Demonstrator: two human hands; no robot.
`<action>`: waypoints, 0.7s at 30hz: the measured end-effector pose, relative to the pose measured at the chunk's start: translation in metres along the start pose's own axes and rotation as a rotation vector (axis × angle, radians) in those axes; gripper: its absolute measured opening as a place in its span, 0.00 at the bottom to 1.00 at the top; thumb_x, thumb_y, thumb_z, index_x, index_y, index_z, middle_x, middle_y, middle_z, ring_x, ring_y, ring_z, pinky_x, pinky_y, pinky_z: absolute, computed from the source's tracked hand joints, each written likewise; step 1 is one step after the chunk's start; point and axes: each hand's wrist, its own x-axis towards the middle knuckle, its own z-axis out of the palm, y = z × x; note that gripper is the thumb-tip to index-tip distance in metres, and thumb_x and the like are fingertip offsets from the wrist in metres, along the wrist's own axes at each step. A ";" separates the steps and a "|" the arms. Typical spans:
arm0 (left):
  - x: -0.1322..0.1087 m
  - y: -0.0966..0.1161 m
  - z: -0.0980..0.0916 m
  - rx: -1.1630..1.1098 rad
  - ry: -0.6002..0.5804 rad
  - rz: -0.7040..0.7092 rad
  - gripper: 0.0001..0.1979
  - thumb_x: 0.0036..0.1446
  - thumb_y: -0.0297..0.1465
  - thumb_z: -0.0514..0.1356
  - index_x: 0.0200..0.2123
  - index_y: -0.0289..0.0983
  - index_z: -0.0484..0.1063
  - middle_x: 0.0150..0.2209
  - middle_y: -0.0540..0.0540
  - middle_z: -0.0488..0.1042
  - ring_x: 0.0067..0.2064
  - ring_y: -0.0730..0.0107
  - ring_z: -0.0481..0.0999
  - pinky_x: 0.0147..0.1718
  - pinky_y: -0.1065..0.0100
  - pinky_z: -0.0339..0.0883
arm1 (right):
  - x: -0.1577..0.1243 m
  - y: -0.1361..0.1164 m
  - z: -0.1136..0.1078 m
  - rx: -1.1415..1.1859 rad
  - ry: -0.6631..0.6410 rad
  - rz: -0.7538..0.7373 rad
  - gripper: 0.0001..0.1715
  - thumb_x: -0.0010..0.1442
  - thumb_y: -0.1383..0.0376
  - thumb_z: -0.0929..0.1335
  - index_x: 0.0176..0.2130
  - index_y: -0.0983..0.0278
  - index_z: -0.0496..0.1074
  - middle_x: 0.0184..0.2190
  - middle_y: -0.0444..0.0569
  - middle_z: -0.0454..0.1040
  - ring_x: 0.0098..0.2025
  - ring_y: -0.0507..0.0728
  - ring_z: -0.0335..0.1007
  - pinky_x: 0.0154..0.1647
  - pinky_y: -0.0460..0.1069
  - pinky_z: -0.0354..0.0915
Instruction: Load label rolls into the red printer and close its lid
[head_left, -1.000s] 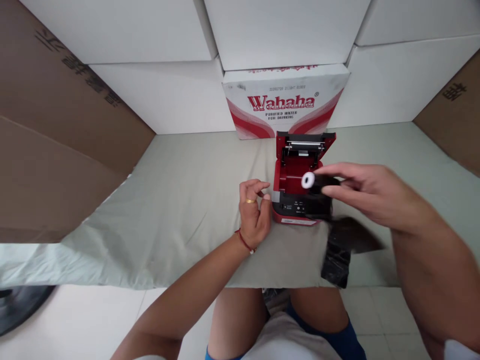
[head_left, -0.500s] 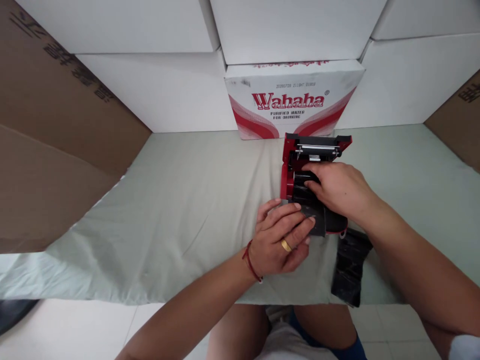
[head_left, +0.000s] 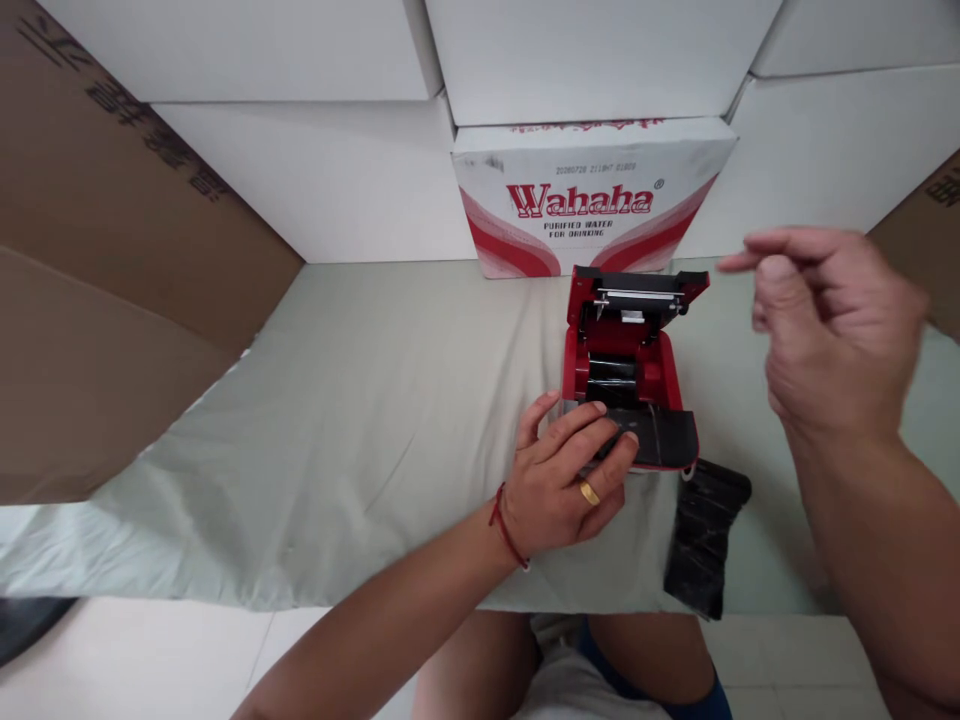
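Note:
A red and black box-shaped device [head_left: 664,375] sits on the cloth with its hinged lid [head_left: 637,292] raised, showing a metal bar and a roller under it. Inside lies a shiny black roll [head_left: 611,375], and a black sheet [head_left: 652,435] covers the device's front part. My left hand [head_left: 566,475] lies over the front left of the device, fingers on the black sheet and thumb tucked low, holding it. To the right, my right hand [head_left: 840,320] is in the air, apart from the device, index finger stretched out, nothing seen in it.
A crumpled black plastic piece [head_left: 705,540] lies near the table's front edge. Behind the device stands a Wahaha carton [head_left: 592,200], with white boxes [head_left: 300,180] along the back. Brown cardboard [head_left: 135,330] rises at the left. Pale green cloth [head_left: 375,400] covers the table.
My right hand has left the black roll inside the device and moved up and right into the air. The left hand stays on the front of the device.

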 end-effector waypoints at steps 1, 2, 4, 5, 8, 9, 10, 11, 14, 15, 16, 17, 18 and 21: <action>0.000 0.000 0.001 0.009 0.005 0.001 0.17 0.66 0.30 0.62 0.57 0.42 0.77 0.49 0.46 0.86 0.60 0.58 0.83 0.79 0.50 0.52 | 0.002 0.006 0.004 0.028 0.024 -0.013 0.24 0.78 0.52 0.67 0.65 0.59 0.76 0.61 0.58 0.83 0.57 0.61 0.82 0.53 0.56 0.76; 0.001 0.000 0.001 0.013 0.010 0.002 0.17 0.66 0.30 0.62 0.57 0.42 0.77 0.48 0.45 0.86 0.59 0.58 0.83 0.78 0.51 0.53 | 0.003 0.012 0.009 0.058 0.016 -0.023 0.26 0.77 0.52 0.68 0.67 0.59 0.74 0.63 0.57 0.81 0.60 0.62 0.81 0.56 0.56 0.76; 0.000 0.000 0.002 0.009 0.019 0.002 0.17 0.65 0.29 0.63 0.57 0.41 0.77 0.48 0.45 0.85 0.60 0.58 0.83 0.78 0.51 0.53 | 0.004 0.020 0.019 0.067 -0.092 -0.056 0.27 0.77 0.52 0.69 0.69 0.57 0.74 0.66 0.54 0.79 0.66 0.62 0.77 0.66 0.60 0.73; -0.001 0.000 0.003 0.006 0.022 0.001 0.18 0.65 0.29 0.63 0.58 0.42 0.76 0.48 0.45 0.85 0.60 0.57 0.82 0.78 0.50 0.53 | 0.002 0.021 0.022 0.048 -0.132 -0.073 0.26 0.77 0.51 0.68 0.68 0.55 0.75 0.66 0.53 0.79 0.67 0.63 0.76 0.70 0.62 0.71; -0.003 0.000 0.003 0.031 0.038 0.001 0.19 0.65 0.32 0.64 0.59 0.44 0.76 0.51 0.44 0.83 0.63 0.56 0.79 0.77 0.49 0.56 | -0.011 0.015 0.020 -0.019 -0.133 -0.124 0.20 0.79 0.53 0.66 0.62 0.51 0.81 0.63 0.50 0.82 0.67 0.64 0.77 0.72 0.63 0.70; -0.005 -0.001 0.003 0.050 0.047 0.004 0.19 0.65 0.33 0.64 0.58 0.44 0.77 0.52 0.44 0.82 0.64 0.55 0.78 0.77 0.48 0.56 | -0.017 0.012 0.017 -0.028 -0.122 -0.139 0.20 0.79 0.54 0.65 0.61 0.50 0.81 0.62 0.49 0.83 0.65 0.64 0.78 0.71 0.62 0.72; -0.005 -0.001 0.003 0.069 0.055 0.007 0.18 0.65 0.33 0.64 0.57 0.44 0.78 0.52 0.43 0.81 0.65 0.54 0.77 0.77 0.48 0.57 | -0.024 0.009 0.013 -0.033 -0.124 -0.159 0.19 0.79 0.55 0.66 0.61 0.50 0.82 0.60 0.49 0.84 0.64 0.63 0.80 0.70 0.62 0.73; -0.006 -0.001 0.003 0.087 0.062 0.008 0.17 0.65 0.33 0.63 0.57 0.43 0.78 0.52 0.42 0.80 0.66 0.54 0.76 0.77 0.48 0.57 | -0.030 0.007 0.009 -0.039 -0.134 -0.184 0.19 0.79 0.57 0.66 0.61 0.50 0.82 0.59 0.49 0.84 0.63 0.63 0.81 0.69 0.62 0.74; -0.008 -0.001 0.004 0.127 0.075 0.000 0.17 0.65 0.34 0.63 0.57 0.46 0.79 0.52 0.42 0.79 0.67 0.53 0.74 0.76 0.47 0.57 | -0.049 0.008 -0.001 -0.044 -0.182 -0.269 0.20 0.78 0.63 0.67 0.62 0.52 0.81 0.59 0.49 0.85 0.63 0.63 0.81 0.72 0.63 0.72; -0.008 0.000 0.004 0.135 0.074 -0.004 0.17 0.65 0.34 0.63 0.57 0.47 0.79 0.52 0.43 0.80 0.67 0.53 0.75 0.76 0.47 0.57 | -0.055 0.010 -0.002 -0.044 -0.198 -0.296 0.20 0.77 0.65 0.67 0.62 0.52 0.81 0.59 0.48 0.85 0.63 0.63 0.82 0.73 0.64 0.71; -0.008 0.000 0.004 0.141 0.071 -0.007 0.17 0.66 0.35 0.62 0.57 0.48 0.79 0.52 0.43 0.80 0.67 0.54 0.75 0.76 0.47 0.57 | -0.060 0.013 -0.003 -0.045 -0.213 -0.325 0.20 0.76 0.66 0.68 0.62 0.52 0.81 0.59 0.48 0.86 0.63 0.62 0.82 0.74 0.65 0.70; -0.008 0.000 0.005 0.143 0.067 -0.007 0.17 0.66 0.35 0.62 0.57 0.48 0.79 0.52 0.44 0.80 0.67 0.54 0.75 0.76 0.47 0.57 | -0.065 0.016 -0.003 -0.045 -0.225 -0.352 0.21 0.75 0.68 0.69 0.61 0.53 0.81 0.58 0.48 0.86 0.62 0.62 0.83 0.74 0.65 0.70; -0.008 0.000 0.005 0.138 0.064 -0.006 0.16 0.66 0.35 0.62 0.56 0.48 0.79 0.52 0.43 0.80 0.67 0.54 0.76 0.77 0.47 0.56 | -0.070 0.019 -0.002 -0.042 -0.235 -0.376 0.21 0.74 0.69 0.69 0.61 0.53 0.82 0.57 0.48 0.86 0.61 0.62 0.84 0.73 0.65 0.72; -0.008 -0.005 0.004 0.047 0.043 -0.016 0.19 0.67 0.33 0.62 0.60 0.46 0.76 0.53 0.43 0.80 0.68 0.55 0.77 0.77 0.47 0.56 | -0.079 0.027 0.001 -0.015 -0.252 -0.415 0.23 0.72 0.72 0.71 0.62 0.55 0.81 0.57 0.50 0.86 0.61 0.62 0.84 0.67 0.62 0.77</action>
